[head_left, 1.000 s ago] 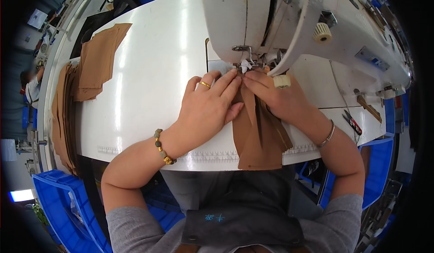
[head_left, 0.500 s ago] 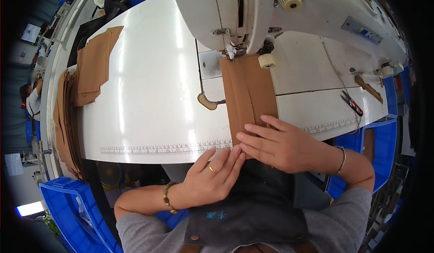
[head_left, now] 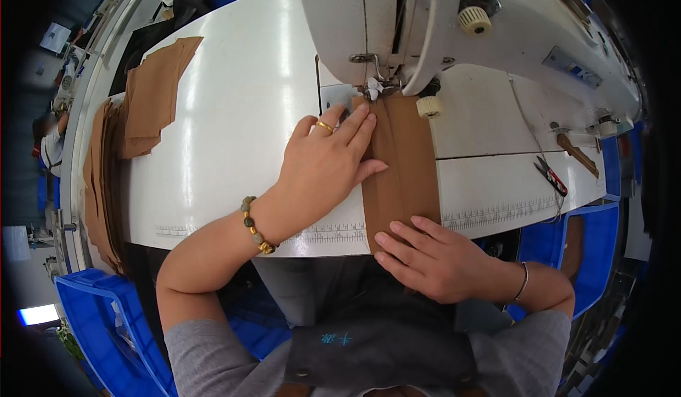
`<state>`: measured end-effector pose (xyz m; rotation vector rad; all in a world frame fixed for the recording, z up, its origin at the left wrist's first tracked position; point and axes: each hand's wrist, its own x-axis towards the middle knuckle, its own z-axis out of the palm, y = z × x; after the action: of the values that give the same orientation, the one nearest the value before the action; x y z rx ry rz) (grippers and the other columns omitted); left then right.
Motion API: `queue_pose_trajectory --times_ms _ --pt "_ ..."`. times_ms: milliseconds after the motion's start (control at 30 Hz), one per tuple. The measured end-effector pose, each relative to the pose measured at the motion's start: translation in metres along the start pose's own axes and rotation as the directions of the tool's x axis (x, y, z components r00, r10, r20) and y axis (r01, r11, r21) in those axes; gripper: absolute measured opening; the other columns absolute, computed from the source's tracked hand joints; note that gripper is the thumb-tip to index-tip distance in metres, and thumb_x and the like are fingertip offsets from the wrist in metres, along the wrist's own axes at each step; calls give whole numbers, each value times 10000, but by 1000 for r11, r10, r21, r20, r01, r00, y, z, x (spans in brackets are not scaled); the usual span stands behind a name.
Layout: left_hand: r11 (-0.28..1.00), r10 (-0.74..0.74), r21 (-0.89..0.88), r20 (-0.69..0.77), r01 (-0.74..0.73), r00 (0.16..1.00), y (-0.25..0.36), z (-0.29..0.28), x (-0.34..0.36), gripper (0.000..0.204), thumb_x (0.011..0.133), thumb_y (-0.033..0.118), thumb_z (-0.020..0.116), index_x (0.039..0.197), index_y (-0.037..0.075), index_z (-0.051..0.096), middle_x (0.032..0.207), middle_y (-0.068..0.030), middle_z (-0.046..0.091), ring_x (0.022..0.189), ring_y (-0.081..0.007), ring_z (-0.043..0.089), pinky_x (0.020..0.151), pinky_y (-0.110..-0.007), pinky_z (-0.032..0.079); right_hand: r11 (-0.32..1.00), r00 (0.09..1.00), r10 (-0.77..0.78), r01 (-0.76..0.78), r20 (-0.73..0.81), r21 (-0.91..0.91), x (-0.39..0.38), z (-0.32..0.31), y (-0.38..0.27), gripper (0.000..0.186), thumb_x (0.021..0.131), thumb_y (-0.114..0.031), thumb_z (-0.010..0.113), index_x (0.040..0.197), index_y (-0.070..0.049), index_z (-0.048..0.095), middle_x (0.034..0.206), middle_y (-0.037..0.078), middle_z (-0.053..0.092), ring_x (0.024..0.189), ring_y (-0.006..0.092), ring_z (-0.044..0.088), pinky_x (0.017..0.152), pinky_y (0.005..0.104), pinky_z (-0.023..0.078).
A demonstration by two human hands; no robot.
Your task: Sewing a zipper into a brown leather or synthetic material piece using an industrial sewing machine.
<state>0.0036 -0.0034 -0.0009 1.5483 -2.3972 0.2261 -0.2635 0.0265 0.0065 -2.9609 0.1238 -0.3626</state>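
Note:
A long brown fabric piece [head_left: 406,163] with a fold or seam down its length lies on the white table, its far end under the needle area of a sewing machine [head_left: 386,78]. My left hand [head_left: 330,149] rests on its left edge close to the presser foot, fingers stretched forward and thumb out over the cloth. Near the table's front edge, my right hand [head_left: 433,255] lies on the fabric's near end with fingers extended. Both hands press from above and grip nothing that I can see.
Brown fabric pieces [head_left: 152,99] lie at the table's left, beside a thick hanging stack [head_left: 103,184]. Red-and-black thread snips [head_left: 551,177] and a brown-handled tool [head_left: 578,154] sit to the right. Blue bins [head_left: 106,326] flank the table. Another person [head_left: 53,142] is far left.
My left hand has moved from the table's front edge up to the cloth beside the presser foot. My right hand has slid slightly nearer me. The whole view has shifted a little.

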Motion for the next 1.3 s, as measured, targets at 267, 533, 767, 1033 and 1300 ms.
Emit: queue_pose_trajectory --times_ms 267,533,767,1033,1300 --pt "986 162 19 109 -165 981 19 -23 -24 665 841 530 766 1307 59 705 1412 -73 673 1294 -275 598 983 -408 509 999 999 -15 16 32 -31 2 -4 1 450 949 -233 552 1302 13 685 1380 203 657 1269 347 635 1104 478 482" --pt "995 58 -87 0 -57 998 -8 -4 -6 749 805 544 785 1357 51 666 1448 -72 647 1280 -296 603 979 -418 514 995 998 -42 39 35 88 26 -31 13 439 910 -270 661 1259 -6 693 1294 171 679 1186 315 664 1039 446 518" --pt "993 59 -101 10 -58 998 -5 -5 -12 758 786 533 795 1358 53 665 1489 -79 611 1277 -303 597 995 -424 509 976 958 -70 9 -276 -218 56 -51 67 333 843 -208 768 1093 3 706 1075 99 679 770 149 690 548 245 543" --pt "984 47 -175 22 -43 999 -7 -7 -12 740 761 565 796 1243 11 700 1437 -127 619 1272 -304 585 992 -420 495 996 922 -4 -30 -387 -82 57 13 101 285 820 -125 734 1087 -27 731 1185 92 723 959 226 750 745 310 622" --pt "974 -29 -226 19 33 999 -5 -9 -11 837 715 540 843 1339 39 601 1438 -96 598 1318 -313 574 1022 -426 503 990 929 58 -100 -366 -96 55 20 104 284 821 -163 718 1087 -64 743 1158 55 762 1078 227 735 812 335 607"
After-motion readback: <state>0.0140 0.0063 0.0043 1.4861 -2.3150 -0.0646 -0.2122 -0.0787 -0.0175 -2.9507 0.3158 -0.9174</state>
